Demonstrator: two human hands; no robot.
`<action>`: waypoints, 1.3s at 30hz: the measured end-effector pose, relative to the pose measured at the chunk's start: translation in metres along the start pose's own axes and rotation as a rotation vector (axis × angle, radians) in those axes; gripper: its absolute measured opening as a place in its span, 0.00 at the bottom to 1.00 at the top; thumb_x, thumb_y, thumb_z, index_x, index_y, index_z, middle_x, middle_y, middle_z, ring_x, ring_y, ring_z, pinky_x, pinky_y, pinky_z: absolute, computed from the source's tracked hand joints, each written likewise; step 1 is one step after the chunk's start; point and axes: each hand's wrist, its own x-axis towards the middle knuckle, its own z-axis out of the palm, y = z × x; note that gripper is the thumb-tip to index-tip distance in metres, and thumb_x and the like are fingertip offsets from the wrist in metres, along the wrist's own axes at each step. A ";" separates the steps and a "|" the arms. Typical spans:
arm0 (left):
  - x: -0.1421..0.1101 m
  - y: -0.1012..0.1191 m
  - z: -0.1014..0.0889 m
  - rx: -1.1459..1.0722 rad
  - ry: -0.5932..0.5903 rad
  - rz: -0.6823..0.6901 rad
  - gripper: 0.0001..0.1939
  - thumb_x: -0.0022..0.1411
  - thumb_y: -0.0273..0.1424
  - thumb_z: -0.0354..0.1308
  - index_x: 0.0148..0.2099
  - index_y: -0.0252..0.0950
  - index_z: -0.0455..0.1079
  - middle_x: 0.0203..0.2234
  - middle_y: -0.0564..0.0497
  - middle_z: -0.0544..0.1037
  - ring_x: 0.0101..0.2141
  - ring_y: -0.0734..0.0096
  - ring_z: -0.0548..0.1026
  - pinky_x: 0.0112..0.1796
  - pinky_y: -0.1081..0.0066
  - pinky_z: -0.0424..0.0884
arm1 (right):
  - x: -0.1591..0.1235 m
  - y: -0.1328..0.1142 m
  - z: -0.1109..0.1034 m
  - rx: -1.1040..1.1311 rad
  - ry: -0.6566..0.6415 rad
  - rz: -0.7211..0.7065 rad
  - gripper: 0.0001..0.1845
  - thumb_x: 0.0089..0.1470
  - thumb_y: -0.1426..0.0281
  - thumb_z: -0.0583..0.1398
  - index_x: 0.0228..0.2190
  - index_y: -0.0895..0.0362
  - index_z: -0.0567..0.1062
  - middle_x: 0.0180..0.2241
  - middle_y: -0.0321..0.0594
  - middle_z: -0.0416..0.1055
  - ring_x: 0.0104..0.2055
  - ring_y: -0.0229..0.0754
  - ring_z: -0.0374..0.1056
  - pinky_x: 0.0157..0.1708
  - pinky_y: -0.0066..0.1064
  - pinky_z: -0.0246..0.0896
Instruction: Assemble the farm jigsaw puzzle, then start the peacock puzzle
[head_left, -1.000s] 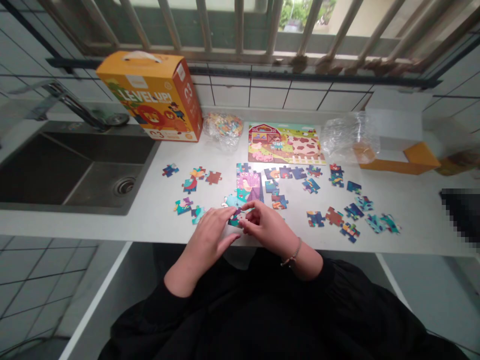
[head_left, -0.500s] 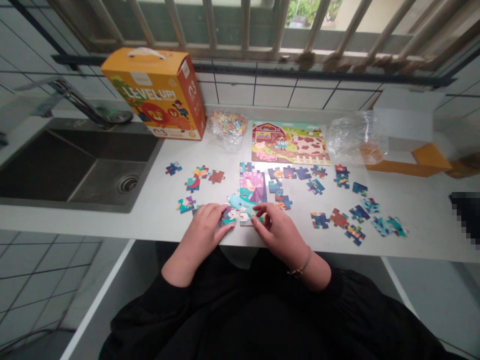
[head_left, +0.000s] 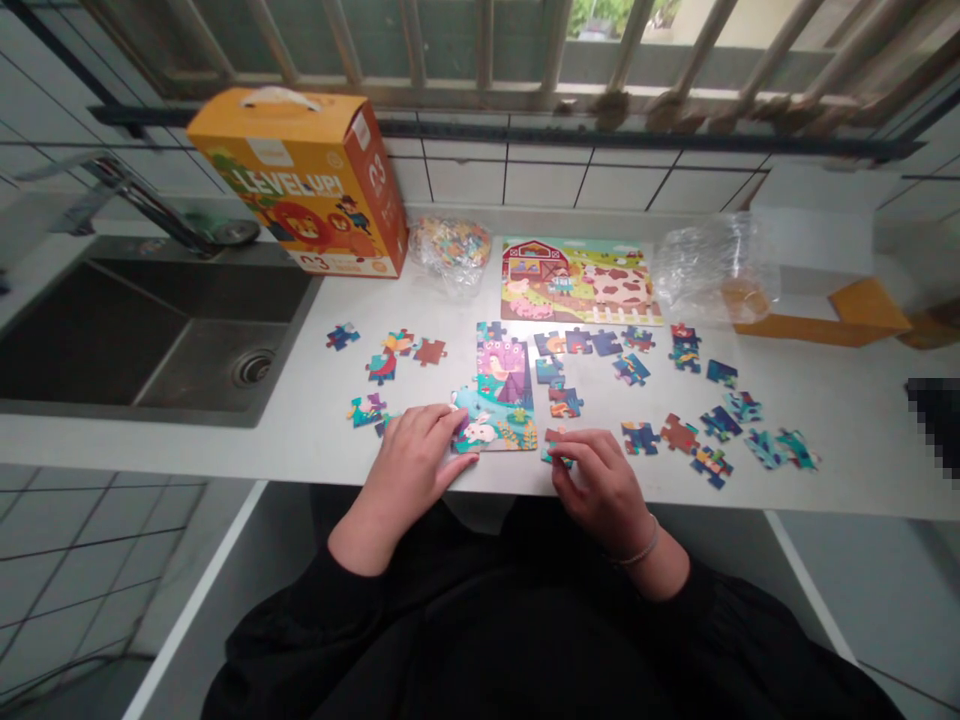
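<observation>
In front of me lies a partly joined jigsaw puzzle (head_left: 504, 390), with a purple many-eyed figure above and a white rabbit along its lower edge. My left hand (head_left: 415, 450) rests over the puzzle's lower left side, thumb apart from the stretched fingers; its fingertips hide part of that edge. To the right of the puzzle, my right hand (head_left: 600, 480) has thumb and fingers together on a small puzzle piece (head_left: 553, 440), which lies at the counter's front and is partly covered. Just above it are loose blue puzzle pieces (head_left: 565, 402).
Loose pieces lie left (head_left: 381, 368) and right (head_left: 680, 433). Behind stand an orange puzzle box (head_left: 300, 190), a bag of pieces (head_left: 451, 250), a farm picture board (head_left: 581, 282), clear plastic wrap (head_left: 705, 270) and an open carton (head_left: 817, 325). A sink (head_left: 289, 375) is at left.
My right hand has moved right, off the puzzle's lower right corner, onto a separate piece. The rabbit pieces now sit closed together, where a gap showed before. My left hand stays nearly in place.
</observation>
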 end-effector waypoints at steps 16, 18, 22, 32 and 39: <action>0.000 0.015 0.006 0.028 -0.023 0.105 0.12 0.78 0.33 0.59 0.57 0.43 0.80 0.61 0.44 0.82 0.59 0.49 0.79 0.57 0.47 0.75 | -0.001 -0.003 0.006 -0.138 -0.117 0.007 0.14 0.66 0.75 0.61 0.49 0.49 0.80 0.49 0.46 0.81 0.52 0.54 0.76 0.54 0.52 0.75; 0.002 0.016 0.008 0.017 -0.029 0.093 0.14 0.78 0.34 0.59 0.61 0.41 0.78 0.63 0.41 0.80 0.61 0.47 0.78 0.59 0.46 0.74 | -0.001 -0.004 0.006 -0.154 -0.120 0.023 0.14 0.66 0.75 0.62 0.49 0.49 0.80 0.49 0.46 0.82 0.53 0.55 0.76 0.55 0.53 0.74; 0.009 0.016 0.014 0.025 -0.038 0.069 0.22 0.76 0.37 0.62 0.68 0.38 0.73 0.70 0.35 0.72 0.67 0.42 0.72 0.67 0.40 0.69 | 0.001 -0.006 0.007 -0.214 -0.148 0.026 0.18 0.67 0.73 0.63 0.55 0.48 0.79 0.57 0.44 0.81 0.63 0.57 0.73 0.62 0.55 0.69; 0.015 0.008 0.014 0.029 -0.100 0.108 0.18 0.78 0.36 0.58 0.65 0.39 0.75 0.72 0.38 0.70 0.69 0.43 0.71 0.69 0.39 0.68 | 0.034 0.010 0.002 -0.271 -0.244 0.160 0.22 0.70 0.66 0.62 0.62 0.51 0.76 0.75 0.48 0.63 0.79 0.62 0.53 0.73 0.62 0.57; 0.020 0.005 0.007 0.000 -0.143 0.114 0.20 0.77 0.38 0.59 0.66 0.38 0.73 0.70 0.37 0.72 0.67 0.45 0.72 0.68 0.44 0.71 | 0.103 0.045 0.009 -0.372 -0.377 0.172 0.30 0.70 0.65 0.59 0.70 0.58 0.70 0.79 0.52 0.54 0.80 0.64 0.49 0.75 0.60 0.54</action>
